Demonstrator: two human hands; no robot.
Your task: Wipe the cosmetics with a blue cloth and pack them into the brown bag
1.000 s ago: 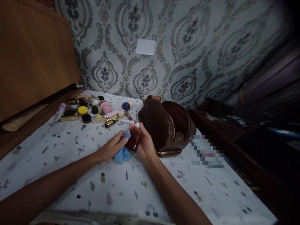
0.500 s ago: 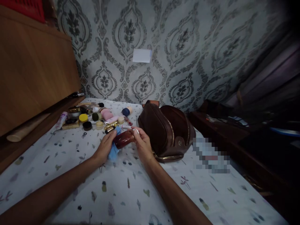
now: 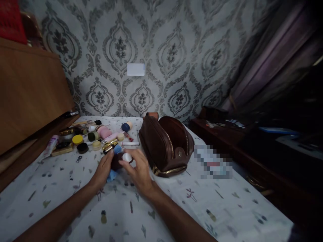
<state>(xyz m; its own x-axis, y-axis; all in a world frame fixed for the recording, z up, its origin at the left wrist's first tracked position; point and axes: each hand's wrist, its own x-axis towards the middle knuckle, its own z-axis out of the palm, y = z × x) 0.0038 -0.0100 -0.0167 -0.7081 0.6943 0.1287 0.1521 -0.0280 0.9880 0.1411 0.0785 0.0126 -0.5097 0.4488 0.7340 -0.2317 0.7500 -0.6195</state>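
Both my hands hold a small dark red bottle (image 3: 117, 161) with a white cap (image 3: 127, 157) just above the patterned cloth. My right hand (image 3: 138, 169) grips the cap end, fingers curled round it. My left hand (image 3: 103, 169) presses a blue cloth (image 3: 112, 174) against the bottle's other end. A brown zipped pouch (image 3: 164, 144) lies open just right of my hands.
Several small cosmetics, jars and tubes (image 3: 96, 136) lie in a cluster at the back left of the bed sheet (image 3: 202, 208). A wooden headboard (image 3: 30, 97) rises at the left. A dark wooden side table (image 3: 252, 158) stands at the right, by the papered wall.
The bottle has turned from upright to lying with its cap toward me. Both hands stayed on it while my view swung to the right and up.
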